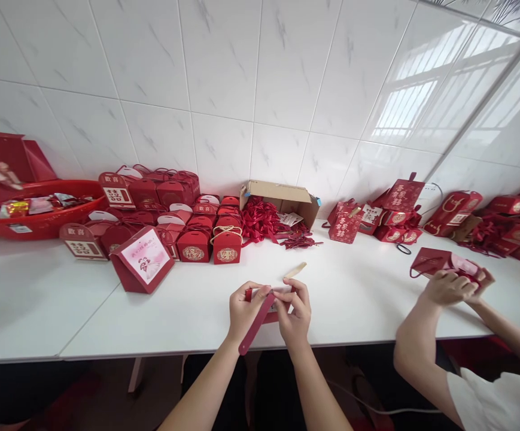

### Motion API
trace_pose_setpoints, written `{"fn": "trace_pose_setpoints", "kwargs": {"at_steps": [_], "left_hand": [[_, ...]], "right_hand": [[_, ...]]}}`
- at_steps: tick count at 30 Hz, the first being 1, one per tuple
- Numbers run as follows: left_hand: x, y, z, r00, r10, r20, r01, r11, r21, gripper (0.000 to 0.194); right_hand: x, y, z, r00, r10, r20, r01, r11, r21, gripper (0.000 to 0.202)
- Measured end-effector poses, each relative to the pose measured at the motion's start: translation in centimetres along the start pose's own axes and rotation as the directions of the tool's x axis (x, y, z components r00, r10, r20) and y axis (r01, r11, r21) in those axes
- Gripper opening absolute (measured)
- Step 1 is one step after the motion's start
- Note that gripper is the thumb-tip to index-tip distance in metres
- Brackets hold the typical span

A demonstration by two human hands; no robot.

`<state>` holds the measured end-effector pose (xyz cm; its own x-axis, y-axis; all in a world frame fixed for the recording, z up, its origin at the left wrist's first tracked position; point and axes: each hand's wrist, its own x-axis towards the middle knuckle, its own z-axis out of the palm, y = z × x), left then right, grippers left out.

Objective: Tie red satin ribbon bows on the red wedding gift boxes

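Near the table's front edge, my left hand (245,311) is closed, with its thumb pressed at the upper end of a dark red strap (256,326). My right hand (296,314) is pinched at the same end, fingertips close to the left thumb. The strap's free end slants down toward me, past the table edge. Behind it, between both hands, is a small red box (276,318) with a pale panel, mostly covered by my fingers. A thin tan strip (295,270) lies just beyond my right hand.
Finished-looking red gift boxes (195,245) stand at left, beside a red basin (48,224) of wrapped items. A cardboard box (282,190) spills red ribbons (260,218). At right, a co-worker's hands (450,290) hold another red box (432,261); more boxes (401,206) line the wall.
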<state>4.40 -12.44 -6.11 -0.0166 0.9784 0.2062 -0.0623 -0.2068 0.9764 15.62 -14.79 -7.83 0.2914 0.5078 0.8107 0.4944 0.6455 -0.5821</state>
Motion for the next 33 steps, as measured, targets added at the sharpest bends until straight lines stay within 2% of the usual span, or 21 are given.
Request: {"fn": "trace_pose_setpoints", "kwargs": {"at_steps": [17, 25, 30, 33], "left_hand": [[-0.1, -0.2, 0.1, 1.0, 0.026, -0.01, -0.026, 1.0, 0.016, 0.029], [-0.6, 0.0, -0.1, 0.998, 0.062, 0.017, -0.062, 0.998, 0.004, 0.023], [-0.8, -0.2, -0.1, 0.99, 0.136, 0.033, -0.137, 0.99, 0.026, 0.025], [-0.9, -0.4, -0.5, 0.974, 0.21, 0.09, -0.213, 0.977, 0.028, 0.028]], "right_hand": [[-0.6, -0.3, 1.0, 0.997, 0.033, -0.068, -0.034, 0.999, -0.008, 0.008], [-1.2, -0.5, 1.8, 0.994, 0.021, -0.104, -0.027, 0.998, -0.055, 0.009], [-1.2, 0.3, 1.4, 0.986, 0.117, -0.121, -0.111, 0.992, 0.051, 0.005], [-0.9, 0.8, 0.7, 0.97, 0.226, -0.089, -0.21, 0.965, 0.16, 0.028]]}}
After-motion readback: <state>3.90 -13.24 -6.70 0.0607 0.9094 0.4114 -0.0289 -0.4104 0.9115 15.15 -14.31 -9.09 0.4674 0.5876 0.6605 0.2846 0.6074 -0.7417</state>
